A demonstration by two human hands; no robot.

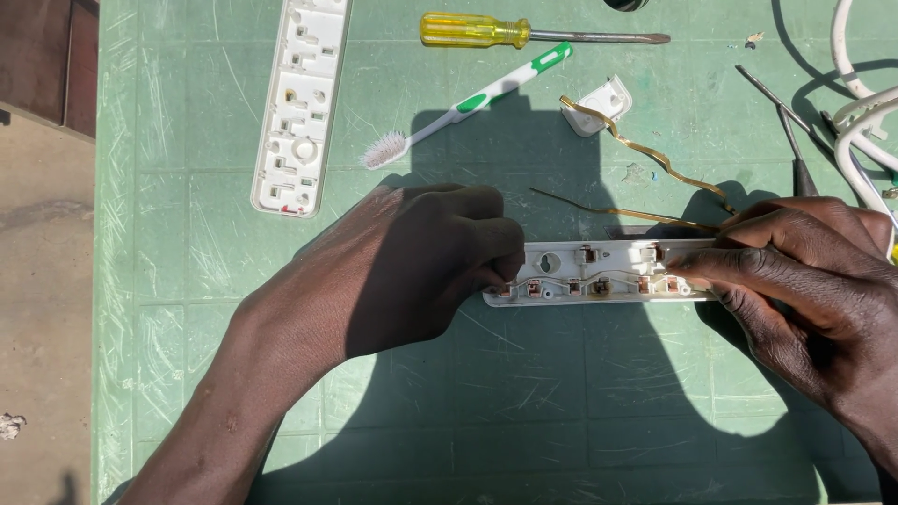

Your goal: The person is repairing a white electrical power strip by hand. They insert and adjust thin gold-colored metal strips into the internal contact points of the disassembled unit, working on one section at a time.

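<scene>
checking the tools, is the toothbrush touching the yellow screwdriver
Apart. The head view shows bare green table between the toothbrush handle end and the yellow screwdriver above it.

Your left hand [421,257] and right hand [795,271] are both bare, with no gloves, rings or bands showing on the fingers. Your left forearm is uncovered from the wrist down to the bottom edge of the view, no sleeve or watch on it. Your right wrist shows no cuff either, and your nails are short.
</scene>
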